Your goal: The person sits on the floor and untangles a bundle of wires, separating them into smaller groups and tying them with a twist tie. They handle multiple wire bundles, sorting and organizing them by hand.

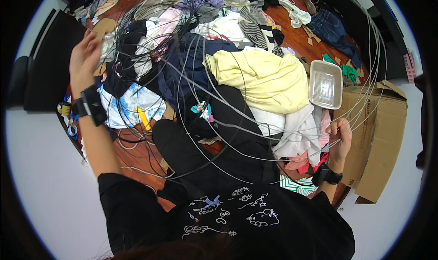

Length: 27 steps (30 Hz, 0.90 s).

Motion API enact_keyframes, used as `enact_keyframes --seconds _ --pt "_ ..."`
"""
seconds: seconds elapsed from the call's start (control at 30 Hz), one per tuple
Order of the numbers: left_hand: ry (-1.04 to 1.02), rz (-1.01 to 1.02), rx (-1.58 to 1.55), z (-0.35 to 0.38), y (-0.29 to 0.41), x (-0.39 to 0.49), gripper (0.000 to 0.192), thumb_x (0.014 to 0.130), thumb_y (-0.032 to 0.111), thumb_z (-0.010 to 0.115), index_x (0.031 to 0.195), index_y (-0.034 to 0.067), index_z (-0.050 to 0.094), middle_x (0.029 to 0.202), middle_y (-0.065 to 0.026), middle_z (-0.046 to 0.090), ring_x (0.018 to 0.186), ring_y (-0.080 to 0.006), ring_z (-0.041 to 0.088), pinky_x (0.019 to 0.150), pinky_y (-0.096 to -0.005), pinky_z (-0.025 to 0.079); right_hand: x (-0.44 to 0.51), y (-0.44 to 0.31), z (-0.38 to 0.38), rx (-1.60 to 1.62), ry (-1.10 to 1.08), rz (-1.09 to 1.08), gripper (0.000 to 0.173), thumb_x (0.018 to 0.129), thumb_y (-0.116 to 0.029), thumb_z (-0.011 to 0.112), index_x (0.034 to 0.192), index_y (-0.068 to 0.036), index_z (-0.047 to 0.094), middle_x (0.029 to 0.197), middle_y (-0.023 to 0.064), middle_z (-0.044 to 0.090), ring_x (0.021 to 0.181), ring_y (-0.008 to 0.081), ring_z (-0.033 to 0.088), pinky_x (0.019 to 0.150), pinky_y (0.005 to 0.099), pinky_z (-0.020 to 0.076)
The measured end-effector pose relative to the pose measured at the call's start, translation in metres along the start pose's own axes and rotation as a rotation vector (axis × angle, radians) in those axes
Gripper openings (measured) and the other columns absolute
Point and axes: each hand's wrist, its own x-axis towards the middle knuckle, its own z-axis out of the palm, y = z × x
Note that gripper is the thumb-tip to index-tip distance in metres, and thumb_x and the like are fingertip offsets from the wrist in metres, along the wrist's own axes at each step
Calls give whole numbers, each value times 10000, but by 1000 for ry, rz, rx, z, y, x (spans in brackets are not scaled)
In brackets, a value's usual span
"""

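Note:
Several grey cables (239, 124) pass through the curled fingers of my right hand (340, 138). From there they loop up past the right side and stretch across my lap to the left. My left hand (85, 54) is raised at the far left, its fingers bent and slightly blurred; whether it pinches anything is unclear. Beside it, a large tangle of thin black cables (154, 37) hangs in loops over the clothes. Under the cables lie a yellow knit garment (263, 78), a navy garment (184, 65) and a blue-and-white tie-dye garment (130, 104).
To the right stand an opened cardboard box (373, 140) and a white plastic basket (325, 85). Blue jeans (333, 30) and striped clothing (255, 27) lie farther off on the wooden floor (133, 157). A yellow object (143, 119) rests on the tie-dye cloth. A black panel-like object (51, 65) stands at left.

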Motion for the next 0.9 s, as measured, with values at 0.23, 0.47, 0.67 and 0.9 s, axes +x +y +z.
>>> enact_keyframes --seconds 0.23,0.47,0.67,0.9 --pt "282 282 246 -161 130 25 362 893 -69 487 1246 -8 437 983 -138 543 798 -160 530 675 -218 441 33 -19 1 -136 -99 38 209 969 -200 442 844 -35 472 663 36 437 627 152 456 665 279 436" --pt "-142 360 1647 -128 131 -82 106 895 77 566 982 18 561 840 -37 629 772 -85 586 670 -224 444 74 -1 18 -13 -156 192 194 957 -203 474 860 -35 482 728 10 418 657 112 444 667 268 440" --pt "-389 434 2059 -77 16 -147 124 822 23 517 935 9 564 842 -126 533 831 -292 516 754 -355 426 75 7 36 -53 -208 223 222 960 -230 467 859 -34 487 711 31 460 659 132 479 689 269 440" --pt "-693 829 2022 -13 -52 -165 112 735 30 639 837 30 592 841 -104 514 872 -300 490 755 -394 414 53 -6 42 -107 -196 161 247 962 -250 464 858 -28 492 688 63 502 666 164 530 695 275 456"
